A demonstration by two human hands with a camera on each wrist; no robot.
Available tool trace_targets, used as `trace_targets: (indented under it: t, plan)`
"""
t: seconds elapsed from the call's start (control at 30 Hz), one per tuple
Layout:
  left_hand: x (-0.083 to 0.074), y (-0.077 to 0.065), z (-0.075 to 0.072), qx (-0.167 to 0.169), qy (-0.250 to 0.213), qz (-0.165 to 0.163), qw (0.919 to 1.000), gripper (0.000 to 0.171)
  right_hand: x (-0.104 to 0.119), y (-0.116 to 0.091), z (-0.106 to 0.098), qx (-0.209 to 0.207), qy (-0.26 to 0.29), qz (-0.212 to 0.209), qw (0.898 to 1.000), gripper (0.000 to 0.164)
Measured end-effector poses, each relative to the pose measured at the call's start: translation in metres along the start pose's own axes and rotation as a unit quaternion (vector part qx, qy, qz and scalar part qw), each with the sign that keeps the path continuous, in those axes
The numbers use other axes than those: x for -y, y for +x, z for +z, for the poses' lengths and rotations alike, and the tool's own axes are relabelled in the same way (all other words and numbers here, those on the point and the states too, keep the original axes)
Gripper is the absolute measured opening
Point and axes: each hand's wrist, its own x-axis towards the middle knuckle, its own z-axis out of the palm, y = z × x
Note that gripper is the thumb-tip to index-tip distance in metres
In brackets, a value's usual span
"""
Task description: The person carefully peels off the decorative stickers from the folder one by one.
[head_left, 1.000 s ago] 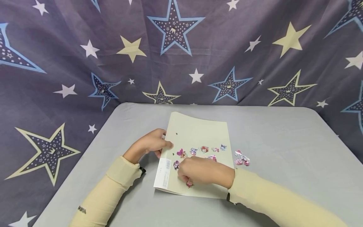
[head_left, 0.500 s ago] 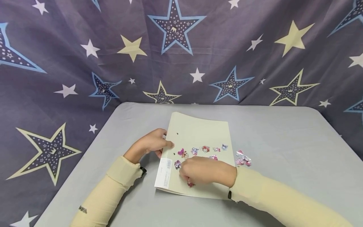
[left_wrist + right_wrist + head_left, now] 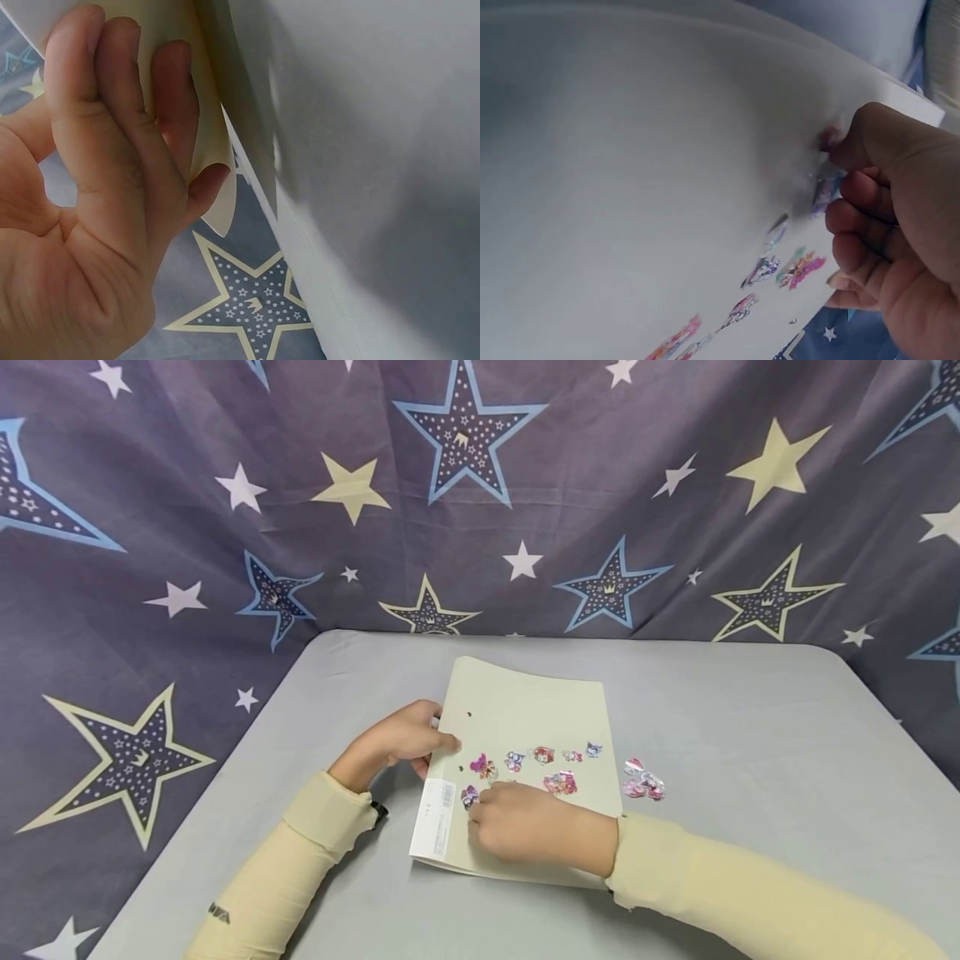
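A cream notebook (image 3: 528, 706) lies at a slant on the grey table, several shiny cartoon stickers (image 3: 560, 783) spread over its cover. My left hand (image 3: 401, 732) grips its left edge, thumb on top; in the left wrist view the fingers (image 3: 120, 135) reach along the underside. Over the lower part of the cover is my right hand (image 3: 525, 822), fingers curled. The right wrist view shows it pinching a small reddish sticker (image 3: 829, 139), blurred at the thumb tip. That sticker is hidden behind the hand in the head view.
A small heap of stickers (image 3: 643, 783) lies on the table just right of the notebook. A white barcode label (image 3: 435, 818) marks the cover's lower left corner. Behind the table (image 3: 750, 718) hangs a dark star-patterned cloth (image 3: 585, 460).
My right hand has turned and shifted slightly; the red sticker that showed below it is now out of sight in the head view. The pink sticker above it is more exposed. My left hand stays put.
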Motion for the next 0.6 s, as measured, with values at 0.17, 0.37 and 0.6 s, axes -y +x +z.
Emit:
trace_targets:
  t: [0.17,0.37,0.6]
  plan:
    - [0.0,-0.001,0.0,-0.001,0.003,0.0,1.0,0.031,0.002,0.001,0.003,-0.021,-0.042,-0.018,0.999,0.009]
    - [0.001,-0.001,0.0,-0.002,0.008,0.004,1.0,0.033,0.001,0.001,0.007,-0.03,-0.056,-0.026,0.998,0.011]
    - [0.004,0.0,0.0,-0.004,0.01,0.002,0.9999,0.029,0.002,-0.002,0.012,-0.027,-0.053,-0.02,0.998,0.014]
